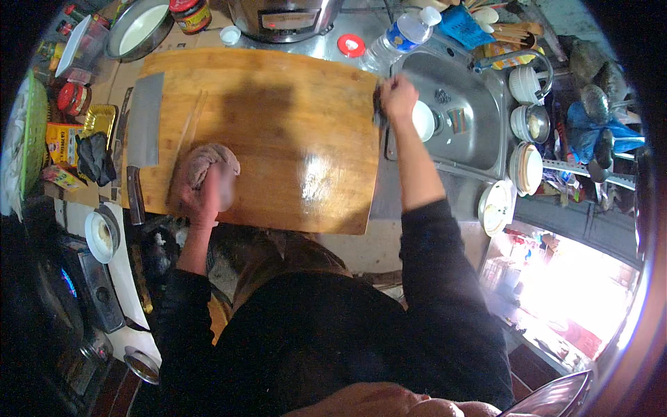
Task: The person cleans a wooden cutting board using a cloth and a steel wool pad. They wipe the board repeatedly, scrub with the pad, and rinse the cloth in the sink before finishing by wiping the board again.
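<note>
On the left part of a wooden cutting board [260, 182], my left hand [206, 195] is closed on a folded brownish-pink cloth [213, 159]. My right hand [398, 96] is at the board's right edge, beside the sink; its fingers are curled and blurred, with something dark at them that I cannot make out. A cleaver [146, 122] with a dark handle lies along the board's left side. A pair of thin wooden chopsticks [193, 117] rests between the cleaver and the middle of the board.
The metal sink [469, 151] at the right holds a white bowl [423, 121]. A plastic bottle [401, 39] and a red lid [351, 46] are behind the board, near a cooker [284, 21]. Stacked plates [526, 169] stand right of the sink; a yellow tray [100, 119] is at the left.
</note>
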The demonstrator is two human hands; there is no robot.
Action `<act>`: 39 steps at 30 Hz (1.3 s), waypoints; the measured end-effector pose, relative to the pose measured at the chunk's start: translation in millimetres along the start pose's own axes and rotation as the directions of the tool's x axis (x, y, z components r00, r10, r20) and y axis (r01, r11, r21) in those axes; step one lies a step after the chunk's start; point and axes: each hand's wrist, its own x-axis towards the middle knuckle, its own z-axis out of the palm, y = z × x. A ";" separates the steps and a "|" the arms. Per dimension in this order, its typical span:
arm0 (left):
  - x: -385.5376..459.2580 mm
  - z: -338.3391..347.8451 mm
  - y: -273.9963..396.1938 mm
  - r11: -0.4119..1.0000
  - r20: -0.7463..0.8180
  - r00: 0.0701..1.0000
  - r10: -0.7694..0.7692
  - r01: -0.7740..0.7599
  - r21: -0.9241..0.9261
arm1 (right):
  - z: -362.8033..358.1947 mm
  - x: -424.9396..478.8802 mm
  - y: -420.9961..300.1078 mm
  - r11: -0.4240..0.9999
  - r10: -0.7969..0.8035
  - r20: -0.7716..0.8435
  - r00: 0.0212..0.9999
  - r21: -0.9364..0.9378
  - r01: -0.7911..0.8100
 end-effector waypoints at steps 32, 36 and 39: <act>-3.1 5.4 -39.8 0.984 -0.110 0.989 0.095 -0.110 -0.143 | -22.9 -72.7 -45.0 0.985 -0.142 0.151 0.978 0.121 0.124; -1.6 9.4 -53.3 0.973 -0.066 0.995 0.079 -0.091 -0.214 | 5.4 -13.5 -54.5 0.993 -0.113 0.047 0.992 0.030 0.112; 1.8 7.0 -9.5 0.981 -0.067 0.990 0.122 -0.130 -0.142 | 4.3 -43.6 -44.8 0.996 -0.087 0.092 0.992 0.045 0.083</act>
